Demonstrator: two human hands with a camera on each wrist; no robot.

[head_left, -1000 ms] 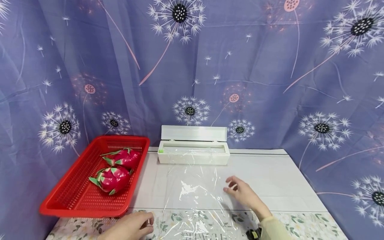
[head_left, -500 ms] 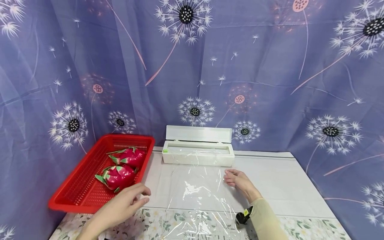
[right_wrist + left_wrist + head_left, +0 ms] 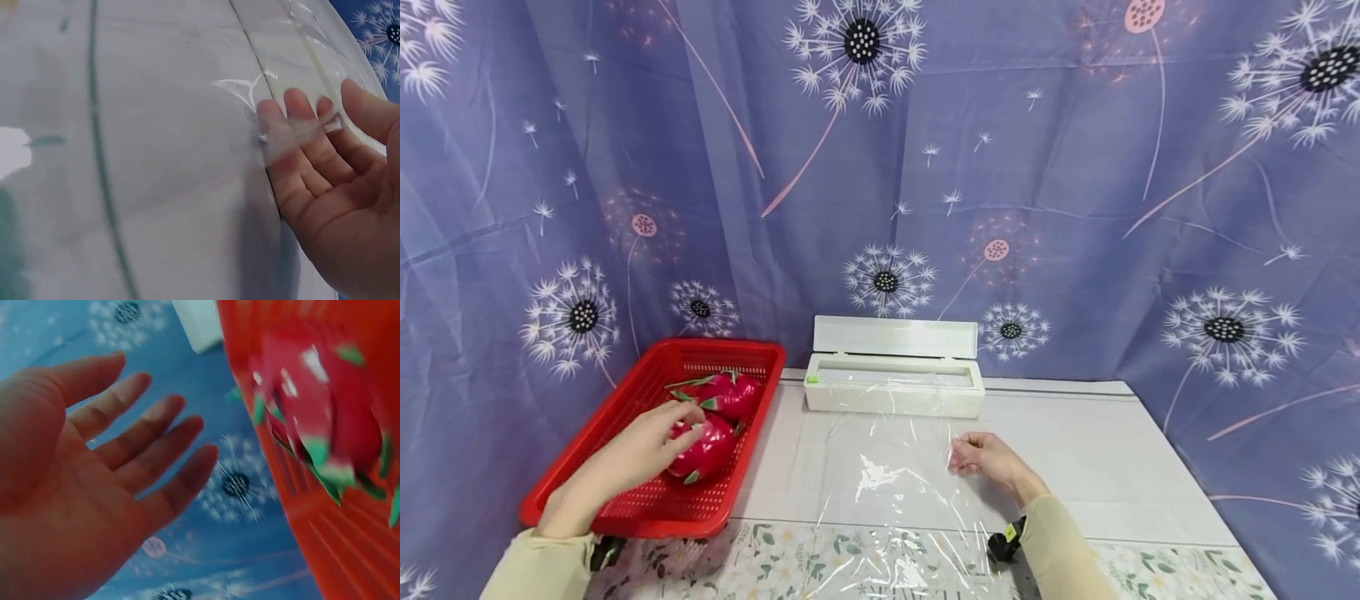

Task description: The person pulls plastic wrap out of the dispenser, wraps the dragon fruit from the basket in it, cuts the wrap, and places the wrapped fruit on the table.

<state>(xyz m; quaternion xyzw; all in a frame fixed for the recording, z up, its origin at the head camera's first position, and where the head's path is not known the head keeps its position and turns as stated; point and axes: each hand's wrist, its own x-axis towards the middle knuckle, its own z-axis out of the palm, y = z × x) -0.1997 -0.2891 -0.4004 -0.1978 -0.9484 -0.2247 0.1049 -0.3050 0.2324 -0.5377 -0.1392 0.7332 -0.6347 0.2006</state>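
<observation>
Left hand (image 3: 651, 446) over red basket (image 3: 700, 526), fingers apart; right hand (image 3: 996, 468), right of basket, pinching edge of clear film (image 3: 887, 500) between thumb and fingers.
Near dragon fruit (image 3: 709, 450) in basket, below left fingers, partly hidden by them; contact hard to tell. Far dragon fruit (image 3: 735, 398) in basket beyond those fingers. Film right of basket, near end cut off, outline hard to make out; left wrist view blurred.

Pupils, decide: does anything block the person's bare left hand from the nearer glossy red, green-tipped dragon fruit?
Nothing visible does. The left hand is over the red perforated plastic basket and partly hides the dragon fruit in the head view; contact is unclear.
</observation>
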